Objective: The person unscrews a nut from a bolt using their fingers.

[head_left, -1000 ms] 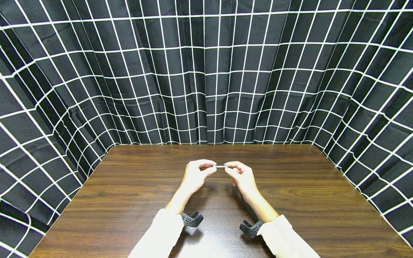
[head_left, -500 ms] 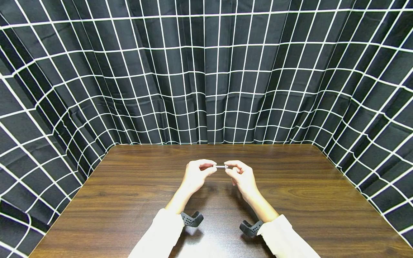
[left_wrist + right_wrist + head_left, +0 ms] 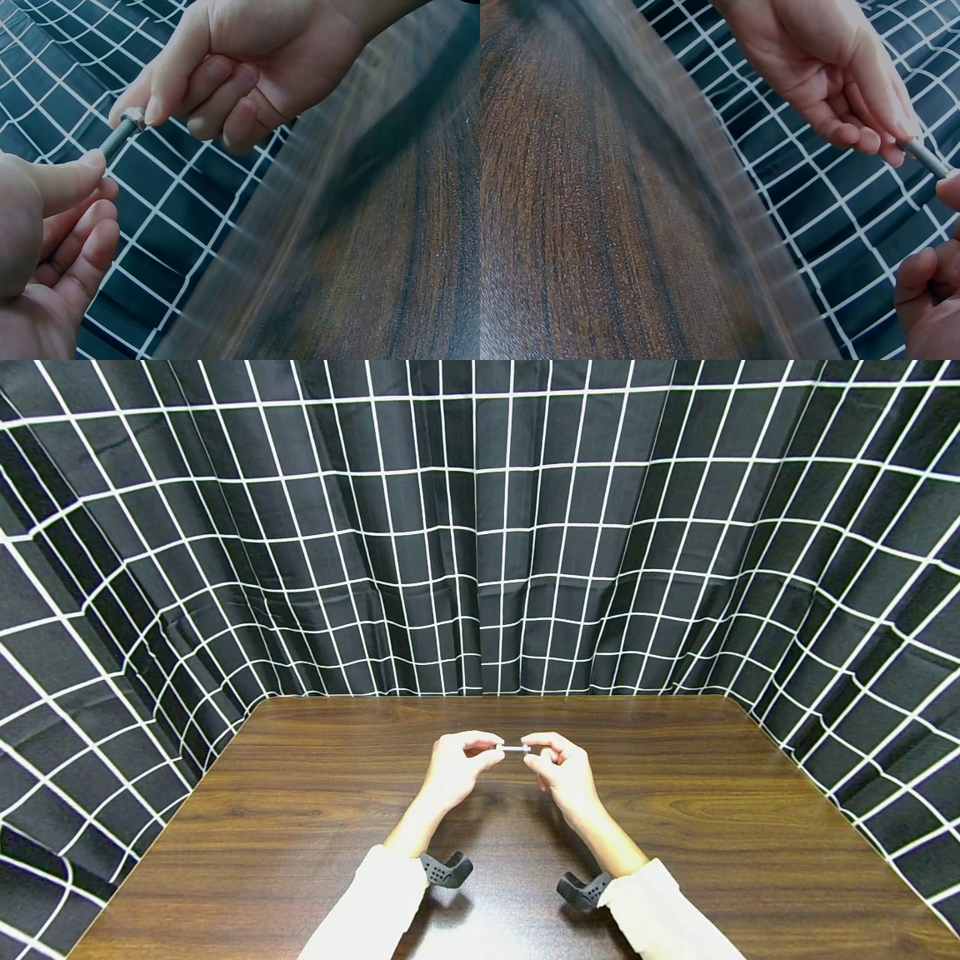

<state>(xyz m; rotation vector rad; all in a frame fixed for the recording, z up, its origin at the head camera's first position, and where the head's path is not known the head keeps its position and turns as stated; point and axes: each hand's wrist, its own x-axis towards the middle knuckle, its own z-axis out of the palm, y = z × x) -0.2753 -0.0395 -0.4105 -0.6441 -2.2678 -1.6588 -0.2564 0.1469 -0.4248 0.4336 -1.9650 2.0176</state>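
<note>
A dark curtain (image 3: 420,552) with a white grid hangs in folds behind and along both sides of a brown wood-grain table (image 3: 300,793) — its far corners rounded, glare on its nearer part.

Gry bolt (image 3: 118,140), blk curtain (image 3: 491,443) – wht-gridded, brn tbl (image 3: 300,777)

The head view was bright, with glare on the table (image 3: 300,793) at six o'clock; wide-angle distortion stretched the curtain (image 3: 457,443) at nine and three. Both wrist views were dimmer, bluish, the table streaked by blur. In the left, shadow lay at two o'clock; threads on the bolt (image 3: 118,139) were legible.
</note>
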